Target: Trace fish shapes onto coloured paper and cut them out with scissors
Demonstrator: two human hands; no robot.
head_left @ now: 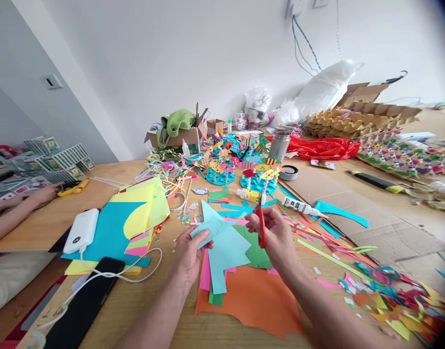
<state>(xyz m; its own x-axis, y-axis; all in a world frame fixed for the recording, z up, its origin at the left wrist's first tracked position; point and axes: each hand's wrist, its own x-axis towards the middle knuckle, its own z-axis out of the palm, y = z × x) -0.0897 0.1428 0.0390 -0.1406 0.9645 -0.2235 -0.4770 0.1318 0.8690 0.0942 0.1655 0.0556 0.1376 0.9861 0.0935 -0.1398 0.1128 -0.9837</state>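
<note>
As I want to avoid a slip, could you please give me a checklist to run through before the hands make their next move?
1. Light-blue piece in the left hand's grip: ok, thumb on top.
2. Red scissors in the right hand: ok, held by the handles.
3. Blades away from the left hand: ok, pointing up and apart from it.
4. Blades open or shut: cannot tell, too small.
5. Space below free of loose paper: not ok, a green sheet and an orange sheet lie there.
6. White bottle beyond the right hand upright: not ok, on its side.
</note>
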